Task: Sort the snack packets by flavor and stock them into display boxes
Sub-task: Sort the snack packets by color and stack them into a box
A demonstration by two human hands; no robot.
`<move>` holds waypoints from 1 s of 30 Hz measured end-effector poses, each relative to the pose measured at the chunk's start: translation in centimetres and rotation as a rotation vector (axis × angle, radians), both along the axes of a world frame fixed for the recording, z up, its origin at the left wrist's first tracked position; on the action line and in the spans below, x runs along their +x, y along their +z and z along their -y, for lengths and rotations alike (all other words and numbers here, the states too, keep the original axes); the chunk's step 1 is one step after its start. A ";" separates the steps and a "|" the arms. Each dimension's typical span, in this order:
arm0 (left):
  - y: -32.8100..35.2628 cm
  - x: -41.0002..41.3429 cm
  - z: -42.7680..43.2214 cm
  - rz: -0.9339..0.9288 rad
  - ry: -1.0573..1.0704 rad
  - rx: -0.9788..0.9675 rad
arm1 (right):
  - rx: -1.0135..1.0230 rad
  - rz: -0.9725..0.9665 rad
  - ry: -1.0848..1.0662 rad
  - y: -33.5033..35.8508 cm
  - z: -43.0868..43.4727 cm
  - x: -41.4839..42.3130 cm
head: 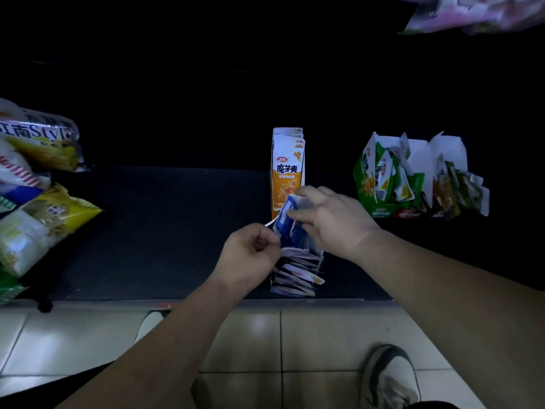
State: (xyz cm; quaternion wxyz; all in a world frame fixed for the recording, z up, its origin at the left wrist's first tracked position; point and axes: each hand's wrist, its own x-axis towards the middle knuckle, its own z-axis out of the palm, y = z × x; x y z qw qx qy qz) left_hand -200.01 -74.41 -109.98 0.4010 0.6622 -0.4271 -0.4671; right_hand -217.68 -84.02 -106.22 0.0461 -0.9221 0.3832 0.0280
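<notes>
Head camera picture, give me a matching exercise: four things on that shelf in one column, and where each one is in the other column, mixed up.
1. orange packets
2. blue packet
3. green display box
4. yellow bag

A. far left of the shelf
B. right of the hands, packets inside
C. pinched between the left hand and right hand
D. standing upright just behind the hands

Pairs: 1-D, 2-C, 3-B, 4-A

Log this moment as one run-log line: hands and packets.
left hand pinches blue packet edge | right hand holds same packet | blue stack beneath | orange packets upright behind | green box to the right
</notes>
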 end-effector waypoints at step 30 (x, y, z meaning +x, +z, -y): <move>0.1 -1.8 4.6 0.299 -0.086 -0.089 | 0.229 0.372 -0.385 -0.4 1.7 -1.9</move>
